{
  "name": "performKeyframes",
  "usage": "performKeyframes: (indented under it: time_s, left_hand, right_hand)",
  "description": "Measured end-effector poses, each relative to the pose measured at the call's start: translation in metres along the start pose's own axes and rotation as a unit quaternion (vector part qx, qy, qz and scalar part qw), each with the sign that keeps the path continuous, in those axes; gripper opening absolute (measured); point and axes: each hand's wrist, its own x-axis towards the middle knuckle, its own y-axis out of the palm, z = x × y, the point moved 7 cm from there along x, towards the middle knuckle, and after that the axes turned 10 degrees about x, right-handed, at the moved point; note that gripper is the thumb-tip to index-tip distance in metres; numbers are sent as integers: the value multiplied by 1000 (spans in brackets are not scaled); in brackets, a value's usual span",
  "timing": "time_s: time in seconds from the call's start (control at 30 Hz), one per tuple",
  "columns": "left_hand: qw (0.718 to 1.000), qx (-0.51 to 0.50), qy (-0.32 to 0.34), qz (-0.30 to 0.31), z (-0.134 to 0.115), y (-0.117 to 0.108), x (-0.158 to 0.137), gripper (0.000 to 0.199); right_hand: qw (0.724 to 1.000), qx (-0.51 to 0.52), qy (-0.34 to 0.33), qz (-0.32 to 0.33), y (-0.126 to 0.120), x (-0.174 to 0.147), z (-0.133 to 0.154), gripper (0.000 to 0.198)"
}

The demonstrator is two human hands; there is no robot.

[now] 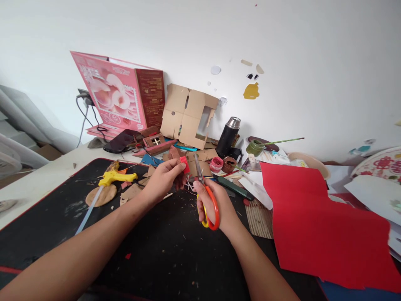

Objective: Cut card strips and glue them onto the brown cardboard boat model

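Pinched in the fingers of my left hand (167,173) is a small red piece with pale lines on it (184,165), held above the black mat (163,251). A brownish-red object just under those fingers (179,182) is partly hidden, so I cannot tell its kind. My right hand (216,202) is closed around the orange and yellow handles of a pair of scissors (212,211). The blades point up and away, a short gap to the right of the red piece, and do not touch it.
A yellow glue gun (117,177) lies on a round wooden disc (106,195) at left. Large red paper (322,225) covers the right side. Behind stand a black thermos (226,140), open paint jars (216,164), cut cardboard (184,110) and a pink box (112,94).
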Motion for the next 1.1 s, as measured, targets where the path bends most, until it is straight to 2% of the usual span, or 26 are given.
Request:
performKeyframes:
  time_s: [0.2,0.3,0.43,0.53,0.83,1.1]
  left_hand:
    - [1000,-4,8,-10,-6,-4,0,45]
    - [1000,-11,19,-17,-7,-6,1,46]
    - [999,-21,22,-29,-8,-10,2,46]
    - [999,-20,24,-34,-9,-11,2,49]
    - [998,11,44,-39,-12,-12,1,50]
    - [998,6,42,-42,-12,-10,0,46]
  right_hand:
    - [995,96,9,-2,-4,2,11,78]
    - [994,107,11,23,-3,2,11,86]
    - [990,119,-22,77,2,3,11,92]
    - [989,120,-13,85,3,3,8,90]
    - [998,42,-16,40,5,-3,4,66]
    - [999,-4,-13,44,9,-5,3,60]
